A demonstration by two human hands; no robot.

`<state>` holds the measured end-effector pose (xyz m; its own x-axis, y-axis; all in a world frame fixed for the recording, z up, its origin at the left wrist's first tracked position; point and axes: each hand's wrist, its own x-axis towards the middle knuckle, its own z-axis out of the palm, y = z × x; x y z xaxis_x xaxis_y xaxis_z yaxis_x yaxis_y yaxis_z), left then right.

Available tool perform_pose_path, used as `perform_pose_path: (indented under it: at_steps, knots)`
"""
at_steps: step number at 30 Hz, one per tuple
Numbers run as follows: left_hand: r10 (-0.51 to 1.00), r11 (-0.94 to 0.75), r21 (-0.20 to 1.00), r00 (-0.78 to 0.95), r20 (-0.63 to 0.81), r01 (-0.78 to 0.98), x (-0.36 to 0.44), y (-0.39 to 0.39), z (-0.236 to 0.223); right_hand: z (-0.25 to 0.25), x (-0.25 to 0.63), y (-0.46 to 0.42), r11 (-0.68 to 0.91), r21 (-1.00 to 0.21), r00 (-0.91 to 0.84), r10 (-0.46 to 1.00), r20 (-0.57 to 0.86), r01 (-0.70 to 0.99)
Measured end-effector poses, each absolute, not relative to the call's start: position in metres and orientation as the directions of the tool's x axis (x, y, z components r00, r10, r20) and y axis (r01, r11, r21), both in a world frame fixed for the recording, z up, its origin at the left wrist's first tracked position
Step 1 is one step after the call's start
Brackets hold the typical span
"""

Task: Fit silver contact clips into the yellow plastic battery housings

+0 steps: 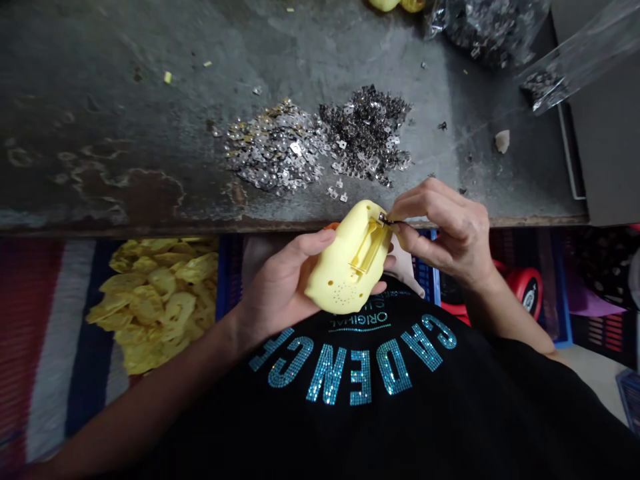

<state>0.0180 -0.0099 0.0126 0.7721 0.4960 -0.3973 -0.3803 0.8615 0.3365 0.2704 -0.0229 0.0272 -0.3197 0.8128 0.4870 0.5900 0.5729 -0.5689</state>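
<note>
- We look down at our left hand (280,280), its fingers and thumb wrapped around a pale yellow plastic casing (330,263), held just off the front edge of a worn metal workbench (100,73).
- The casing shows a long open compartment (370,252), screw holes and a cluster of tiny perforations; no writing can be made out on it.
- Our right hand (445,227) has thumb and fingertips pinched together on a small dark metal piece (383,219) at the compartment's far end.
- Beyond our hands lie two touching heaps: silvery metal tabs (280,150) and, to their right, darker metal parts (370,127).
- Farther past our right hand are clear plastic bags (493,30) of metal parts.
- Below and left of our left hand sit yellow plastic pieces (160,293).
- Nearer us than both hands, a black shirt (380,433) reads "CADENCE" in glittering blue capitals, with a smaller "ORIGINAL"; other small lettering is partly hidden.
- Beneath our right forearm, a red object (525,293) has a round label, too small to read.
</note>
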Motion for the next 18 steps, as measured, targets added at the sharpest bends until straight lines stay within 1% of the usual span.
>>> perform_pose_path:
  at_steps: [4,8,15,18]
  knots:
    - [0.508,0.851,0.364,0.770,-0.386,-0.379,0.0160,-0.0131,0.0102,0.0247,0.2684,-0.0216,0.573,-0.558,-0.322,0.812,0.488,0.600]
    - [0.517,0.846,0.365,0.764,-0.387,-0.388,0.0134,-0.0177,0.0082,0.0219,0.2678,-0.0207,0.599,-0.529,-0.326,0.788,0.523,0.601]
    - [0.503,0.855,0.361,0.769,-0.395,-0.373,0.0133,-0.0178,0.0114,0.0212,0.2678,-0.0206,0.657,-0.399,-0.377,0.721,0.582,0.640]
    - [0.508,0.853,0.367,0.749,-0.425,-0.371,0.0149,-0.0182,0.0156,0.0193,0.2685,-0.0191,0.664,-0.350,-0.407,0.709,0.576,0.661]
